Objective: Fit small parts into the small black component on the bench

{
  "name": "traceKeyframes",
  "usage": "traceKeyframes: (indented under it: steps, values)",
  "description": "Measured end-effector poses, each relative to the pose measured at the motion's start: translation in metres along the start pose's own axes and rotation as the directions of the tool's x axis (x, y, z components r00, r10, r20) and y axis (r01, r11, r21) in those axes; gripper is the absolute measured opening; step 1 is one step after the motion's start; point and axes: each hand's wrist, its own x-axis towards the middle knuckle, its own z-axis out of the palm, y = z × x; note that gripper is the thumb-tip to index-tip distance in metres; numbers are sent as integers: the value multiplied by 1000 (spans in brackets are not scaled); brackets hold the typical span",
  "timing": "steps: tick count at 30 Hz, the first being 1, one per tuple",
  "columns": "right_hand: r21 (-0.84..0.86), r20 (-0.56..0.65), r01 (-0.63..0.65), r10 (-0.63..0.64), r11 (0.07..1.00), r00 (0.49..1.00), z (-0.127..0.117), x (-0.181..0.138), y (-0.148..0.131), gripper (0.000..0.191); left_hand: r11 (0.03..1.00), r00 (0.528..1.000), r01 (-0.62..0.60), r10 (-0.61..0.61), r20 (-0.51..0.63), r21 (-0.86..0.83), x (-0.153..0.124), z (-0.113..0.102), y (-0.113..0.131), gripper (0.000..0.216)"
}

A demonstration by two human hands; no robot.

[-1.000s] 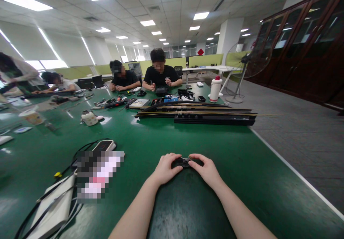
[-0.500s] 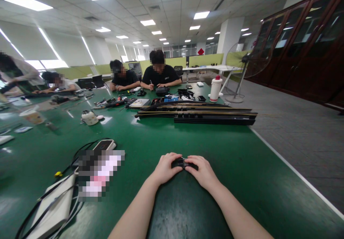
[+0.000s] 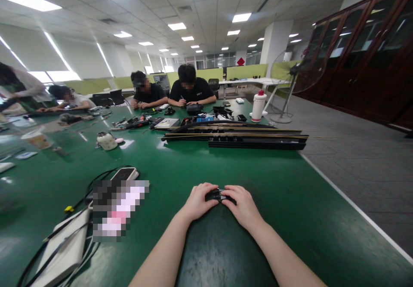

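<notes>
Between my hands, low over the green tabletop (image 3: 226, 244), is a small dark part (image 3: 214, 194) with a glossy, silvery bit near its middle. Its exact kind does not show, as fingers cover much of it. My left hand (image 3: 198, 201) curls around its left end, thumb on the near side and fingers on the far side. The right end sits in my right hand (image 3: 242, 203), pinched the same way between thumb and fingers. Both forearms reach in from the bottom edge.
Long black strips with thin brass-coloured rods (image 3: 238, 138) lie ahead across the table. To the left are a phone-like device (image 3: 124, 176), a white box (image 3: 64, 246) and cables. A small pot (image 3: 107, 141) and a white bottle (image 3: 258, 107) stand farther off. Several people sit beyond.
My right hand has shifted very slightly, and a little more of the dark part's middle shows. Across the table, a person has bent their head lower. The left hand stays in place.
</notes>
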Motion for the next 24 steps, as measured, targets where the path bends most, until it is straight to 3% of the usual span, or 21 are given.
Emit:
traceKeyframes:
  steps: [19,24]
  values:
    - [5,65,-70,70,998,995,-1,3,3,22,1000,1000,4,-4,-3,14,-1,2,-1,42]
    - [39,61,-64,62,997,996,-1,2,5,34,1000,1000,9,-9,-2,19,-1,4,-4,43]
